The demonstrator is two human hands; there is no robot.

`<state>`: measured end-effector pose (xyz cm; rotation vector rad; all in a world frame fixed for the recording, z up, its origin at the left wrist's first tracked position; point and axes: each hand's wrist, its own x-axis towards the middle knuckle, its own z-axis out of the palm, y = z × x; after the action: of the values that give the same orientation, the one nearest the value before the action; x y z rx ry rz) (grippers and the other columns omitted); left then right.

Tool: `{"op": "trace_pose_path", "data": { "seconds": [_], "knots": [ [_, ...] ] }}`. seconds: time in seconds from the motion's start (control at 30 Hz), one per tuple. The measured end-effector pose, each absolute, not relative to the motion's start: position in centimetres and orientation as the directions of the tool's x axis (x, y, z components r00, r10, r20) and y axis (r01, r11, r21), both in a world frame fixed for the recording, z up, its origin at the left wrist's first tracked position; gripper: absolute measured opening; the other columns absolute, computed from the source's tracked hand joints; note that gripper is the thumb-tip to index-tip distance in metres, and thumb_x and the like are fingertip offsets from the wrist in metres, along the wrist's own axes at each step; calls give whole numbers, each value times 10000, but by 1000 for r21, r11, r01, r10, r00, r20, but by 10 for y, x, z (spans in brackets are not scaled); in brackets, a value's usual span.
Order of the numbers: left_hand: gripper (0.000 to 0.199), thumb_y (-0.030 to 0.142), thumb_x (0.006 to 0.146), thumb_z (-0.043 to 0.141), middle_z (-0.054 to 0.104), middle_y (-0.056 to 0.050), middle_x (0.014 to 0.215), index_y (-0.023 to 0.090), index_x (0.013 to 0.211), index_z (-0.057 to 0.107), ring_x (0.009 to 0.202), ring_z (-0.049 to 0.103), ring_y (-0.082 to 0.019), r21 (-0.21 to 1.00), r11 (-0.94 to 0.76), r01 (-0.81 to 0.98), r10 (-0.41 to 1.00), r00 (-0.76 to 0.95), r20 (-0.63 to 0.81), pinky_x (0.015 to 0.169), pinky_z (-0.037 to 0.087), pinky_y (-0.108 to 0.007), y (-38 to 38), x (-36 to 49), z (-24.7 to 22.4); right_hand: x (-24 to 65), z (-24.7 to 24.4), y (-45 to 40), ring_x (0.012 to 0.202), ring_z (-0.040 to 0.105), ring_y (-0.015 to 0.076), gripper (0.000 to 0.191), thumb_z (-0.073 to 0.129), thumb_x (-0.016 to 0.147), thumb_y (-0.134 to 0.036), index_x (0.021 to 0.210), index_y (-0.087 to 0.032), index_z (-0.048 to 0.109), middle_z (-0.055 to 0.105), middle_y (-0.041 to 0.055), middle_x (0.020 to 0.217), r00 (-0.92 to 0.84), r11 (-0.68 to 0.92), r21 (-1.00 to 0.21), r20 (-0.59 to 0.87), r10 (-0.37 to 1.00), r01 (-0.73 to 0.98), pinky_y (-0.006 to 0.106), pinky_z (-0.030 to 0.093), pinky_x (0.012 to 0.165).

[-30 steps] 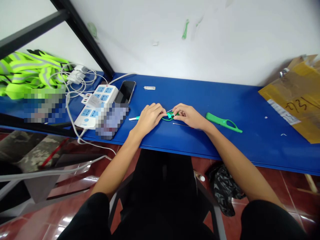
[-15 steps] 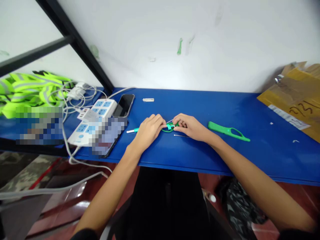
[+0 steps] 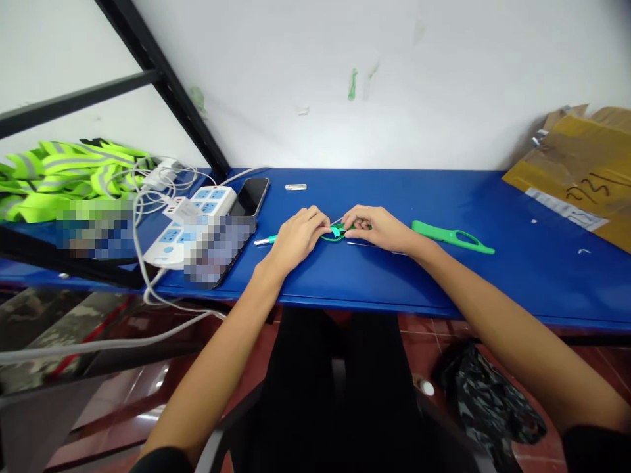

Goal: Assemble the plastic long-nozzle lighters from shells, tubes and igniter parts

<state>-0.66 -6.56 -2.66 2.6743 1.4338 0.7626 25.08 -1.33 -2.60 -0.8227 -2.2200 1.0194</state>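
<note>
Fingertips pinched, my left hand [image 3: 300,238] holds the left end of a small teal strip [image 3: 337,231] low over the blue table. My right hand [image 3: 378,226] faces it from the other side, its thumb and fingers closed on a tiny shiny bit at the strip's right end; its kind is too small to make out. Around and under the strip shows a green loop [image 3: 332,239], partly hidden by the hands. A thin metal rod [image 3: 359,245] lies just below my right hand. From behind my left hand sticks out a slim teal tool with a silver tip [image 3: 263,242].
A green tool with a looped handle [image 3: 438,233] lies right of my right hand. Leftward are a power strip [image 3: 210,200] with white cables, a phone [image 3: 252,196] and a dark-edged blurred device. A small white piece [image 3: 296,187] lies behind; a cardboard box [image 3: 586,177] stands far right.
The view has tilted, so the table sits slightly higher in the picture. Both hands keep nearly the same pinch on the small teal strip and shiny bit.
</note>
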Motion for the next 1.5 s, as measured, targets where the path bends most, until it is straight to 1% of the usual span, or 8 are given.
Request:
{"op": "trace_pose_path", "data": {
  "seconds": [0.1, 0.23, 0.3, 0.5, 0.7, 0.87, 1.13, 1.5],
  "knots": [
    [153, 330, 1139, 575, 709, -42, 1116, 228, 1083, 674, 987, 633, -218, 290, -582, 759, 792, 448, 415, 872, 480, -339, -65, -8, -30, 251, -28, -12, 789, 577, 179, 230, 829, 895, -438, 941, -218, 777, 779, 92, 1185, -647, 514, -806, 228, 727, 294, 383, 493, 777],
    [155, 334, 1137, 582, 709, -37, 1083, 235, 1075, 685, 1000, 652, -213, 332, -580, 743, 793, 424, 437, 878, 487, -327, -64, -8, -34, 251, -30, -9, 960, 692, 228, 179, 844, 872, -400, 907, -228, 808, 784, 99, 1217, -650, 483, -828, 203, 732, 285, 438, 544, 936],
    [154, 334, 1132, 593, 710, -35, 1081, 233, 1072, 692, 1002, 655, -208, 342, -574, 744, 799, 417, 434, 877, 484, -321, -63, -8, -35, 251, -29, -8, 983, 703, 228, 162, 839, 880, -385, 899, -226, 809, 782, 101, 1225, -654, 481, -830, 201, 730, 282, 437, 546, 961],
    [139, 328, 1110, 640, 721, -32, 1064, 228, 1063, 724, 959, 657, -201, 323, -553, 768, 814, 414, 408, 848, 468, -321, -63, -8, -31, 250, -25, -12, 770, 595, 167, 142, 778, 945, -347, 947, -206, 769, 776, 91, 1164, -691, 592, -733, 237, 683, 335, 359, 493, 782],
    [125, 307, 1097, 662, 752, -40, 1053, 228, 1020, 724, 953, 649, -230, 200, -582, 789, 771, 457, 443, 804, 435, -356, -66, -6, -23, 250, -24, -16, 761, 573, 163, 97, 738, 971, -302, 966, -207, 718, 727, 77, 1093, -692, 638, -684, 268, 670, 353, 334, 468, 759],
    [132, 306, 1109, 642, 747, -43, 1067, 213, 1026, 686, 937, 641, -221, 219, -585, 781, 771, 452, 448, 817, 441, -358, -69, -5, -21, 249, -24, -17, 764, 557, 165, 109, 733, 962, -313, 947, -206, 717, 714, 83, 1129, -674, 593, -720, 238, 699, 361, 341, 460, 752],
    [161, 336, 1115, 634, 737, -49, 1087, 224, 1043, 725, 980, 652, -221, 255, -578, 775, 784, 443, 434, 848, 460, -350, -66, -8, -26, 246, -25, -18, 760, 545, 168, 106, 740, 897, -315, 926, -214, 728, 748, 86, 1194, -635, 466, -819, 168, 754, 336, 350, 459, 724],
    [159, 328, 1108, 646, 749, -48, 1097, 225, 1035, 742, 1008, 667, -221, 318, -560, 765, 808, 421, 412, 874, 469, -357, -65, -9, -27, 240, -30, -16, 783, 564, 169, 120, 789, 801, -297, 862, -200, 754, 753, 100, 1203, -562, 377, -866, 141, 815, 329, 364, 488, 730]
  ]
}}
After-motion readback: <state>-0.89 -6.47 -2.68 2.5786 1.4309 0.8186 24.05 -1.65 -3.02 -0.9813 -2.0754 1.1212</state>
